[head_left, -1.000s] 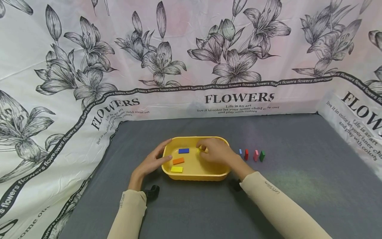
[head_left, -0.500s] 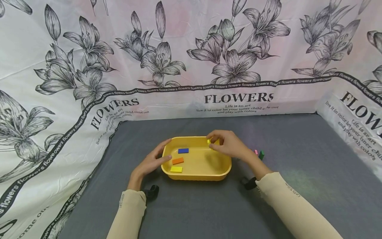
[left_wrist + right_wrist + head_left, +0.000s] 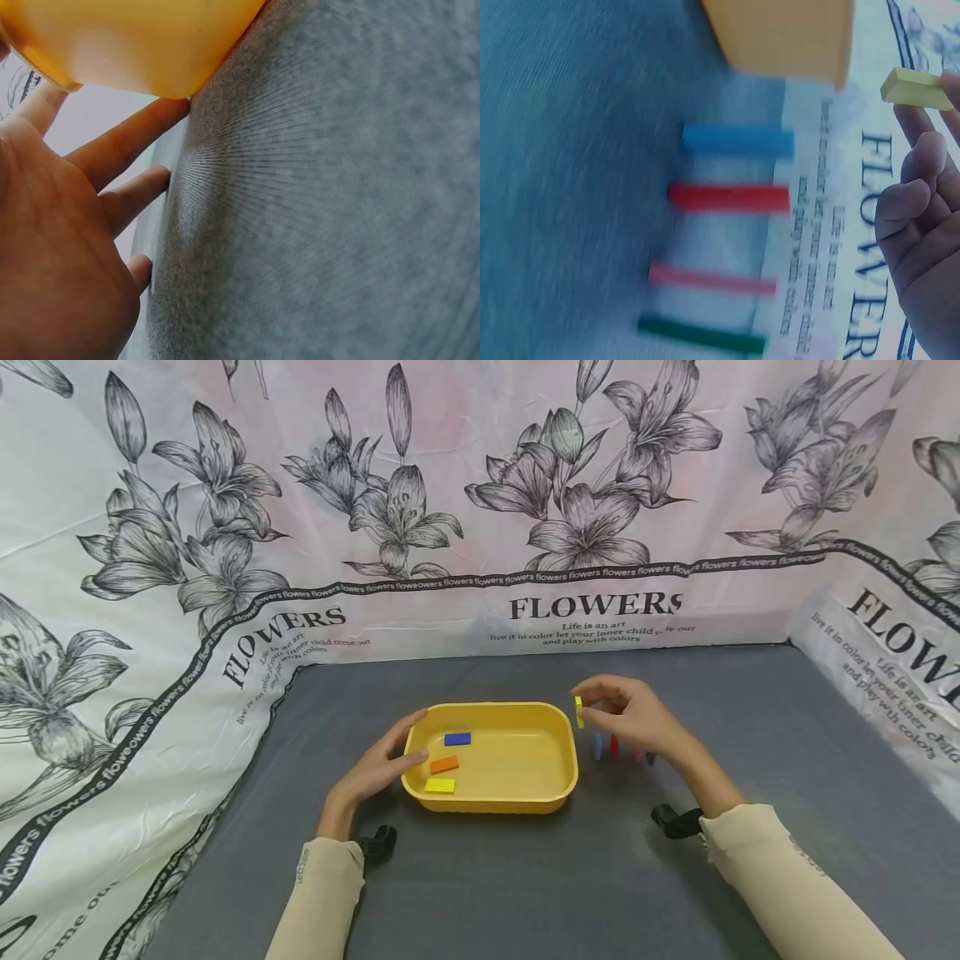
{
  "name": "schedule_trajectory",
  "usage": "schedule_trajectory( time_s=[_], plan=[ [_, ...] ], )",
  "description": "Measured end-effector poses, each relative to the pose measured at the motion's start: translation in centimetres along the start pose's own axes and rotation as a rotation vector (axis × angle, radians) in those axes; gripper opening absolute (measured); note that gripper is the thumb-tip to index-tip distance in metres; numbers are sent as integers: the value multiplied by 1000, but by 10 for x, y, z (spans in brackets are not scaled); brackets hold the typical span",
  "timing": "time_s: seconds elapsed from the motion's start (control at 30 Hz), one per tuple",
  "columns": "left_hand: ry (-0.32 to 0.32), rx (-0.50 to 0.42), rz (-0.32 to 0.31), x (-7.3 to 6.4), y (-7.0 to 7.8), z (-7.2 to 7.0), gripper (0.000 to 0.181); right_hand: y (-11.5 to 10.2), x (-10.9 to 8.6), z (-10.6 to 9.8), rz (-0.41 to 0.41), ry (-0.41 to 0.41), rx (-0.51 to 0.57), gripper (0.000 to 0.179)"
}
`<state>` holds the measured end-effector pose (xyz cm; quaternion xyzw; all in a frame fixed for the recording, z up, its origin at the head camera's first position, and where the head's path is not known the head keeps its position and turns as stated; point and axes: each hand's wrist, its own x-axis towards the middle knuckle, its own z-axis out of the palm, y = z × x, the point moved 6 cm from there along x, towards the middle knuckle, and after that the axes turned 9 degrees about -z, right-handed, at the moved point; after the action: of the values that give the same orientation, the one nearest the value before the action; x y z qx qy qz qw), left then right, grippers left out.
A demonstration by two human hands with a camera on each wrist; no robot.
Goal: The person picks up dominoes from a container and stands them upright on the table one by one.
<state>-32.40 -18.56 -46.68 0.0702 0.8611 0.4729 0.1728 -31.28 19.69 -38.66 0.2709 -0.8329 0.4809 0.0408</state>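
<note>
A yellow plastic bin (image 3: 491, 804) sits on the grey surface. My left hand (image 3: 375, 770) holds its left side, the thumb over the rim and the other fingers spread along the outer wall (image 3: 135, 45). Inside lie a blue block (image 3: 457, 739), an orange block (image 3: 444, 764) and a yellow block (image 3: 440, 787), all flat. Past the bin's right rim, my right hand (image 3: 633, 714) pinches another yellow block (image 3: 915, 88) between thumb and fingertips, held upright above the surface. Below that hand stands a row of upright blocks: blue (image 3: 739, 141), red (image 3: 731, 197), pink (image 3: 712, 278) and green (image 3: 703, 334).
Grey cloth (image 3: 480, 885) covers the work surface. A white curtain printed with flowers (image 3: 405, 518) and lettering hangs behind it and along both sides. Black wrist mounts (image 3: 678, 821) sit under my sleeves.
My right hand has lifted the pinched yellow block out of the bin and carried it right, over the rim toward the standing row. The left hand stays on the bin.
</note>
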Motion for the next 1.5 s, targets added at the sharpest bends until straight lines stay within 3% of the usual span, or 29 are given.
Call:
schedule_trajectory(
  time_s=[0.4,1.07,1.5],
  plan=[
    [-6,-8,-9,-1,-3,1,69,20,-36,-40,24,113,-25,30],
    [-4,-23,-22,-2,0,0,69,50,-81,-74,63,205,-68,29],
    [-12,-23,-25,-2,2,1,69,67,-94,-70,168,84,-168,33]
  ],
)
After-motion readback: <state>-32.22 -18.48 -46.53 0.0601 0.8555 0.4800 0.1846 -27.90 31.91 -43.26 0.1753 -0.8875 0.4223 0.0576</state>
